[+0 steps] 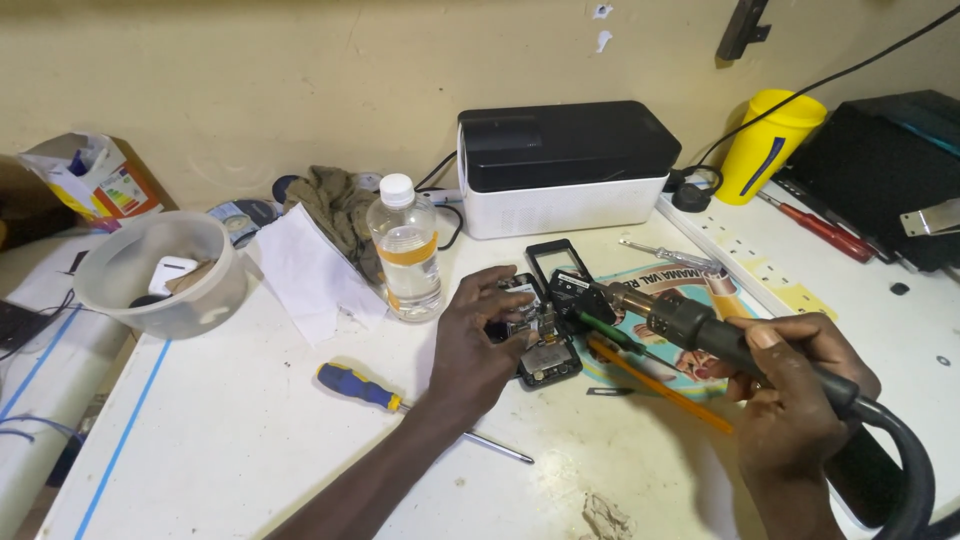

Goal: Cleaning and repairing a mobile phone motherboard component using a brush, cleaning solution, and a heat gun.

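Landmark: opened phone, lying flat on the white surface, back cover off, circuit board exposed.

Left hand: rests on the phone's left side, fingers curled over its upper edge, pinning it down. Grip grasping the phone body.

Right hand: to the right of the phone, grip clenched around the dark handle of a hot-air tool. Metal nozzle points left, tip just above the phone's upper right part; whether it touches cannot be told. Thick black hose trails off to the lower right.

Just behind the phone: a separate black phone frame. Right of the phone, under the tool: a yellow pencil and a printed card.

Left of the phone: clear plastic bottle with white cap, upright, near. Front-left of the phone: blue-and-yellow screwdriver, lying flat, apart from it.

Behind the phone, against the wall: black-and-white box. Far left of the phone: clear bowl with small parts.
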